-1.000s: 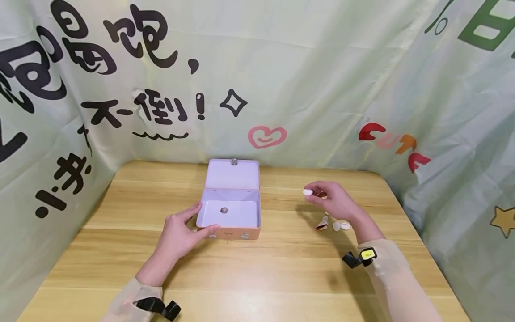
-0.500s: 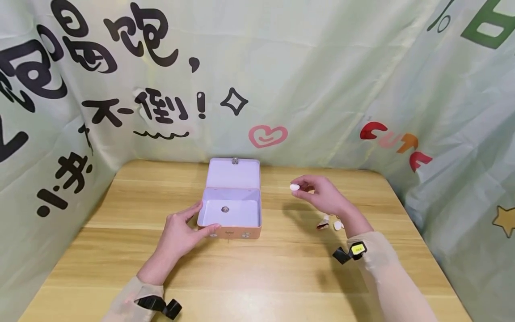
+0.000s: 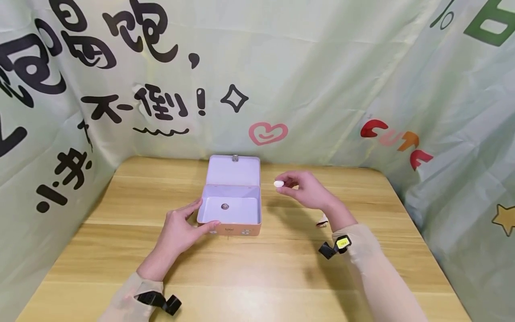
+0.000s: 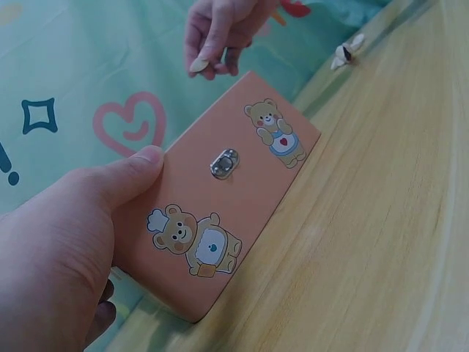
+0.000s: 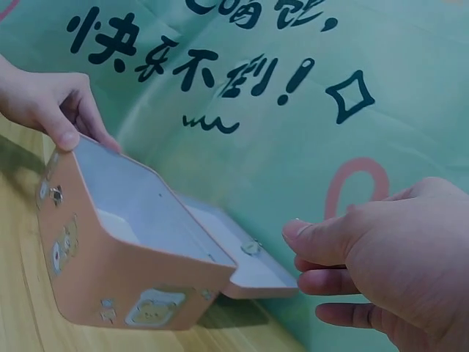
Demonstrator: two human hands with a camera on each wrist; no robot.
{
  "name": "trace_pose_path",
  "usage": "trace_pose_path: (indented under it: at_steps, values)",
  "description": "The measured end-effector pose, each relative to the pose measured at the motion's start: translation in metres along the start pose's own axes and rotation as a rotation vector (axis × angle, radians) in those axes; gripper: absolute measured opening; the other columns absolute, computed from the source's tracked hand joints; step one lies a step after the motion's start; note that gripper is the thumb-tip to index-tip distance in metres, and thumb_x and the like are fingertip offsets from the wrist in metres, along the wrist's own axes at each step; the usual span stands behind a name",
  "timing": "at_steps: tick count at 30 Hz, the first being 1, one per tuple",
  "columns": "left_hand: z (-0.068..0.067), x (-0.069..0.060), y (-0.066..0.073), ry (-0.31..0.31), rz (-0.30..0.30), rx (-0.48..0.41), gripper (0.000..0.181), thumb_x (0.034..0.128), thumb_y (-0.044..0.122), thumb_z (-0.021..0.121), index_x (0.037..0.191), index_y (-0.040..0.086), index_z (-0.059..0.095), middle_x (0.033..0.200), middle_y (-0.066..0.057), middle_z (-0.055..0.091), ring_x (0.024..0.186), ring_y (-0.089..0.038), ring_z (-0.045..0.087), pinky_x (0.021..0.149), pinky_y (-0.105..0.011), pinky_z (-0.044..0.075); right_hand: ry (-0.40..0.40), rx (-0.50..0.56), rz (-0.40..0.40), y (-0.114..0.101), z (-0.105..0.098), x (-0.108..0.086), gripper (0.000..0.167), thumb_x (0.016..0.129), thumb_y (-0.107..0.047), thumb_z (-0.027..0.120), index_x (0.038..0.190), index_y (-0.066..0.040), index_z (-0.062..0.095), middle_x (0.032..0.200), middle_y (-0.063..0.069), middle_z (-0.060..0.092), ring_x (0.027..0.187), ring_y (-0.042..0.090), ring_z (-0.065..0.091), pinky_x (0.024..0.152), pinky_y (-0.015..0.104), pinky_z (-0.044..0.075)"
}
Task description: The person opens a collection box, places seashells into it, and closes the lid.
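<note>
White seashell point(image 3: 278, 184) is found nearer the tin box point(image 3: 237, 230) than a moment earlier, having been carried leftward; the gap is judged reduced, with the shell not yet inside.

From the left: the box's front left corner is gripped by the left hand point(image 3: 181, 232), the thumb laid at the front rim. The box is stood on the wooden table point(image 3: 241, 277), its lid point(image 3: 233, 172) swung open at the back. One brown shell-like piece point(image 3: 225, 206) is noted on its floor. Bear prints point(image 4: 201, 240) and a metal clasp point(image 4: 224, 163) are borne on the orange-pink front; the interior is lilac. The seashell, small, pale and rounded, is pinched at the fingertips of the right hand point(image 3: 306, 190), held in the air right of the box. Further right, loose shells point(image 4: 344, 55) are seen on the table.
</note>
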State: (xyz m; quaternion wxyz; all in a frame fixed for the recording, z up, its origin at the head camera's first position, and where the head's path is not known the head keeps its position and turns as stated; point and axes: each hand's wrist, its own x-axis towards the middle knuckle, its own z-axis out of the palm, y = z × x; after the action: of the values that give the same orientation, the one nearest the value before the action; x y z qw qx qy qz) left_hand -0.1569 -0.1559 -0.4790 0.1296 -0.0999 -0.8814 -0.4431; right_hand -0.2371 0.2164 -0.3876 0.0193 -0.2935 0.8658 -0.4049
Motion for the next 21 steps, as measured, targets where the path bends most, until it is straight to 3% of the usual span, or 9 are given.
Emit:
trace_pose_path:
  at_steps: [11,21]
  values:
    - [0.0,0.002,0.001,0.0,0.005,-0.004,0.098,0.0733,0.061,0.093,0.14,-0.006,0.063,0.141,-0.015,0.062,0.131,-0.036,0.058,0.098,-0.051,0.057,-0.032,0.039,-0.024,-0.012,0.02,0.017,0.024,0.096,-0.007,0.08,0.118,0.0,0.076,0.1,0.004,0.074,0.091,0.021,0.066,0.091,0.043,0.058]
    - [-0.001,0.0,0.002,-0.012,-0.036,-0.002,0.1,0.0725,0.063,0.092,0.141,-0.003,0.063,0.143,-0.013,0.062,0.133,-0.037,0.057,0.106,-0.054,0.05,-0.077,0.072,-0.038,-0.014,0.045,0.035,0.022,0.095,-0.005,0.081,0.116,0.0,0.077,0.097,0.003,0.073,0.089,0.02,0.066,0.09,0.043,0.059]
